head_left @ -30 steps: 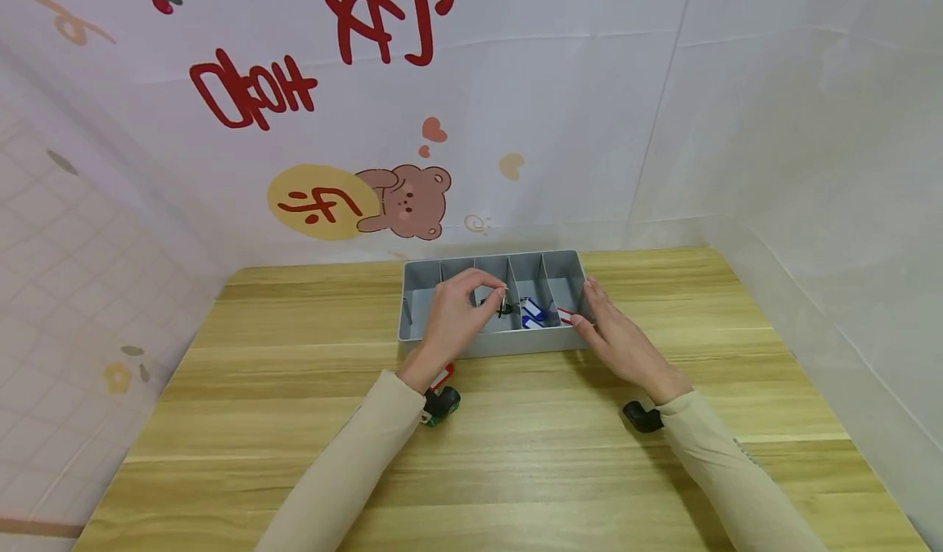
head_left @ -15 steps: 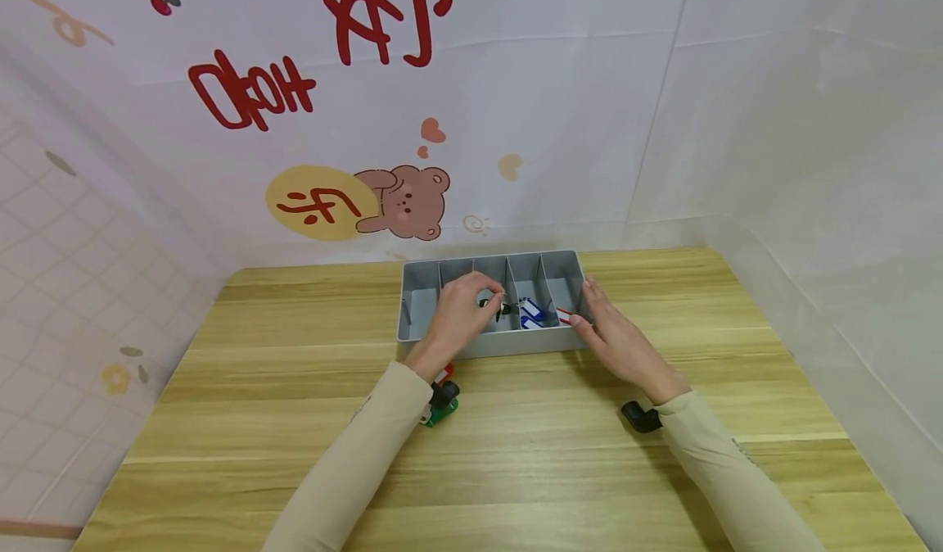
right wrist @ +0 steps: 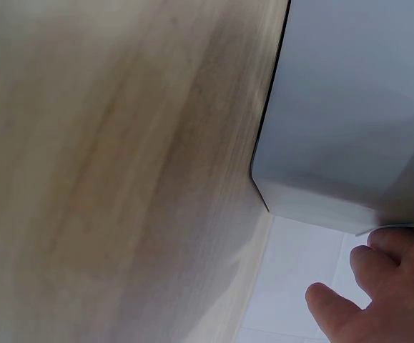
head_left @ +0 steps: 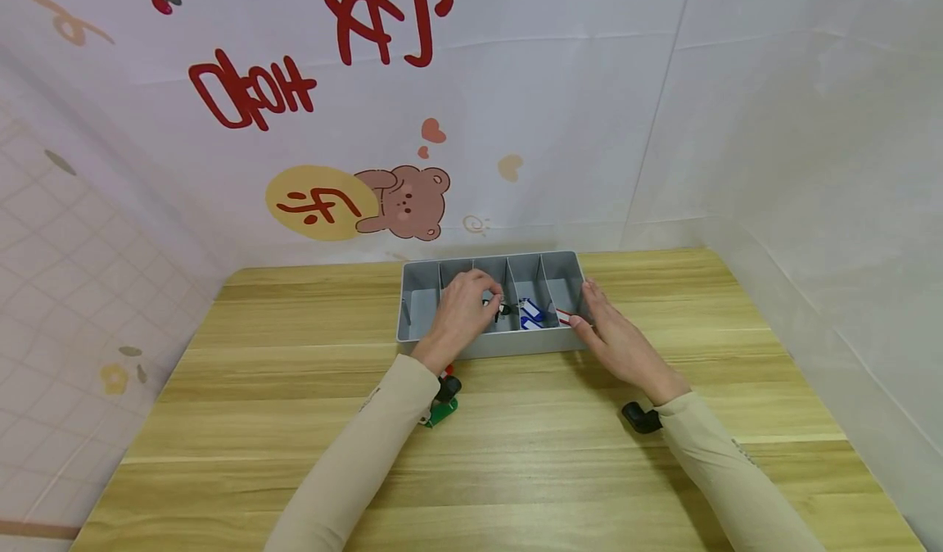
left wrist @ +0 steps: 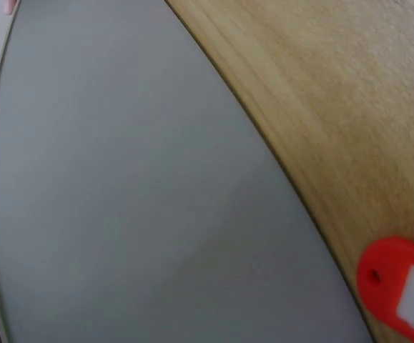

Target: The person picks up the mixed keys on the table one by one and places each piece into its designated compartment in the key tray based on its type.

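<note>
My left hand [head_left: 460, 310] reaches over the middle compartment of a grey divided tray [head_left: 516, 342]. Its thumb and index fingertip pinch a small black key tag [head_left: 504, 309] low inside, partly hidden by the fingers. Blue key tags [head_left: 532, 309] with white labels lie in the compartment to the right. A red-edged key tag [head_left: 564, 316] is in the rightmost one. My right hand [head_left: 626, 347] rests on the tray's right end, fingers fairly straight along the outside and thumb at the front rim; its fingers [right wrist: 389, 261] also show against the end wall in the right wrist view.
On the wooden table [head_left: 552, 454], a green key tag [head_left: 442, 413] lies beside the left forearm. Next to it, a red key tag [left wrist: 396, 286] lies close to the tray's front wall. A printed white backdrop [head_left: 575, 126] stands behind the table.
My left hand has lowered and shifted slightly, bringing the black key tag down into the middle compartment. More of the green key tag shows now. The right hand has stayed put.
</note>
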`<state>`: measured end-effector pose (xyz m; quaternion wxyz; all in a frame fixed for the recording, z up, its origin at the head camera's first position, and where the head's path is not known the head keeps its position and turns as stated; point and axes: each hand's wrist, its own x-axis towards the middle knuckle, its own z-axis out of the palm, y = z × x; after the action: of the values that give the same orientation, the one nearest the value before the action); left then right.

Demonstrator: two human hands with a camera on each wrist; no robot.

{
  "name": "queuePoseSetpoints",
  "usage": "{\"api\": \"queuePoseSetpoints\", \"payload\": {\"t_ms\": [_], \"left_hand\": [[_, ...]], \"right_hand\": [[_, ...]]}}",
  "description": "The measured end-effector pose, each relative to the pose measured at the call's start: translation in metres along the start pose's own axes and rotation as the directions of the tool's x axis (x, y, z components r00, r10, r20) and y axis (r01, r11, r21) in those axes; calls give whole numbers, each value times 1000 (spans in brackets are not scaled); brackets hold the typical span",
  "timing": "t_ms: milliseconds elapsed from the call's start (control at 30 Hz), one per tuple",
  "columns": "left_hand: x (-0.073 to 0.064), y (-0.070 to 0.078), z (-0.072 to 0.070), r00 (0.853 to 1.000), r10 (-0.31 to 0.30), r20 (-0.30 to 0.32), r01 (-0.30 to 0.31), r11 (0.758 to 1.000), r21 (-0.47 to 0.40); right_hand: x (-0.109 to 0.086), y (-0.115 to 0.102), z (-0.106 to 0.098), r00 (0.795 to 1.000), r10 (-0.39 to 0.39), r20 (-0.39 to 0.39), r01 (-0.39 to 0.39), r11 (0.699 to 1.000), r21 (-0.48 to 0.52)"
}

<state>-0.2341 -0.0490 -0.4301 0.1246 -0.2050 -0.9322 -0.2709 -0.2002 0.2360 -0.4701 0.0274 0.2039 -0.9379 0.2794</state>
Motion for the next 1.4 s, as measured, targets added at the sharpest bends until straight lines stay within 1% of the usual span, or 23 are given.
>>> {"api": "queuePoseSetpoints", "payload": {"t_ms": [167, 267, 400, 533, 600, 700, 867, 1100, 1233, 1400], "left_hand": [[-2, -4, 0, 1000, 9, 22, -10, 998, 58], [-5, -5, -2, 999, -3, 45, 0, 997, 74], [-10, -5, -7, 995, -34, 89, 27, 997, 78], [-15, -6, -13, 990, -64, 123, 57, 996, 63], [-18, -6, -17, 989, -74, 129, 68, 997, 47], [-23, -6, -22, 990, -75, 122, 73, 997, 23], [-32, -5, -29, 994, -40, 98, 41, 999, -6], [-50, -5, -39, 997, 43, 64, -41, 999, -33], [-60, -5, -45, 994, 95, 62, -95, 995, 0], [-76, -10, -50, 986, 159, 52, -161, 986, 41]], "right_hand": [[0, -1, 1, 1000, -12, -8, 12, 1000, 0], [0, -2, 1, 1000, -11, -3, 11, 1000, -2], [-1, -3, -1, 1000, 2, 10, -2, 1000, -5], [-2, -3, -1, 1000, 12, 19, -12, 1000, -4], [-2, -3, -1, 1000, 12, 21, -12, 1000, -4], [-2, -3, -1, 1000, 12, 17, -12, 1000, -6], [-2, -2, -1, 1000, 12, 13, -12, 1000, -9], [-2, -2, -2, 1000, 12, 18, -12, 1000, -6], [-2, -3, -2, 1000, 10, 18, -10, 1000, -3], [-2, -3, -2, 1000, -1, 8, 1, 1000, -4]]}}
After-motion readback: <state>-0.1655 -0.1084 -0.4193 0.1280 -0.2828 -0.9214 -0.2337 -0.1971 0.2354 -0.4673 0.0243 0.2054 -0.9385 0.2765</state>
